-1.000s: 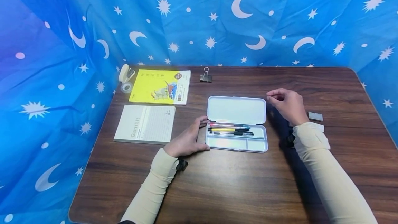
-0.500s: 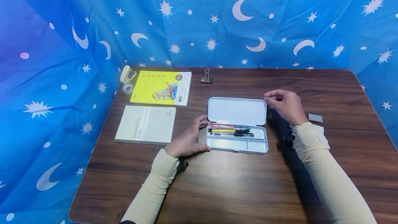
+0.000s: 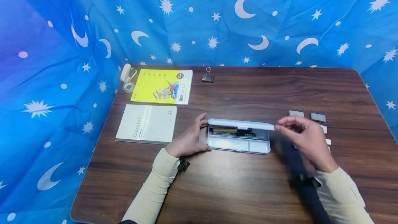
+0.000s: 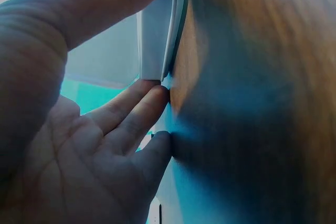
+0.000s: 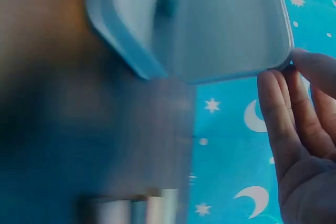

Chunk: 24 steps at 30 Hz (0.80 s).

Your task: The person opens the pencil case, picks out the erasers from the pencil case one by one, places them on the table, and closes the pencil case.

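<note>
A white pencil case (image 3: pixel 228 144) lies on the table with its lid (image 3: pixel 240 124) tilted partway over the tray. Several pens (image 3: pixel 230 131) rest in the rear compartment, partly hidden under the lid. My left hand (image 3: pixel 189 140) holds the case's left end, thumb at the front corner and fingers at the back corner. In the left wrist view those fingertips (image 4: pixel 157 95) touch the case's end. My right hand (image 3: pixel 308 137) pinches the lid's right corner between thumb and fingers, which the right wrist view shows close up at the lid's edge (image 5: pixel 231 78).
On the left are a grey-white notebook (image 3: pixel 146 123), a yellow book (image 3: pixel 160 87), a stapler (image 3: pixel 125 73) and a tape roll (image 3: pixel 128 86). A binder clip (image 3: pixel 208 77) stands at the back. Small grey blocks (image 3: pixel 318 117) and white ones lie behind and beside my right hand.
My right hand has taken the lid's corner and swung the lid up and toward me from lying flat open. My left hand stays at the case's left end.
</note>
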Available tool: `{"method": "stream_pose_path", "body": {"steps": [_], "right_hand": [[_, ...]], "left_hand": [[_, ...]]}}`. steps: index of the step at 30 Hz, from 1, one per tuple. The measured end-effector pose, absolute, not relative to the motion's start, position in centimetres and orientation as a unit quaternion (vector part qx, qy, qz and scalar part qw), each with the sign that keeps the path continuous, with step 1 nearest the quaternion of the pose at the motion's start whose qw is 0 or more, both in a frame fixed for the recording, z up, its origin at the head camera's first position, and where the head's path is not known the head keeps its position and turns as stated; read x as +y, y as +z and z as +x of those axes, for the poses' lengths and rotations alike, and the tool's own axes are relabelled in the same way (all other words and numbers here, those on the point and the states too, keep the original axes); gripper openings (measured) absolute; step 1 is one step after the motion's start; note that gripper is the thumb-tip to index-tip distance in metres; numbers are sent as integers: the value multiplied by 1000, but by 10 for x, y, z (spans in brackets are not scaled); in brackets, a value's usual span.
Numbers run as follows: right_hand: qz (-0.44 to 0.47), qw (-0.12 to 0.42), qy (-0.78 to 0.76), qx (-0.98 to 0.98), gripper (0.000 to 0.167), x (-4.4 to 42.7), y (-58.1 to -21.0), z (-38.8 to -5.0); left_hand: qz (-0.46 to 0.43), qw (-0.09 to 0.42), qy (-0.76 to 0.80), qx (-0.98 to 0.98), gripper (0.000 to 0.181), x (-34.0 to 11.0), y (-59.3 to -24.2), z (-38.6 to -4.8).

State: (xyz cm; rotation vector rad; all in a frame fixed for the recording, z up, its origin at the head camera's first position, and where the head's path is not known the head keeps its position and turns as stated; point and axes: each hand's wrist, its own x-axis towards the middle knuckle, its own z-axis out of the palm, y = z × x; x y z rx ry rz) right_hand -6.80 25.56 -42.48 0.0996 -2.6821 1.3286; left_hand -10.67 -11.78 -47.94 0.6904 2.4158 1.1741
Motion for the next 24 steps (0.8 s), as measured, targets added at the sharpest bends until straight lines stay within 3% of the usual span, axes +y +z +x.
{"method": "stream_pose_path", "body": {"steps": [5, 14, 24], "right_hand": [[51, 66, 477, -875, 17, 251, -446, -40], [71, 97, 438, -891, 19, 241, -476, -25], [160, 191, 263, -932, 25, 233, -475, -20]], "left_hand": [[247, 183, 418, 855, 118, -118, -479, -108], [243, 188, 407, 860, 121, -115, -479, -106], [250, 175, 396, 866, 106, -117, -479, -105]]}}
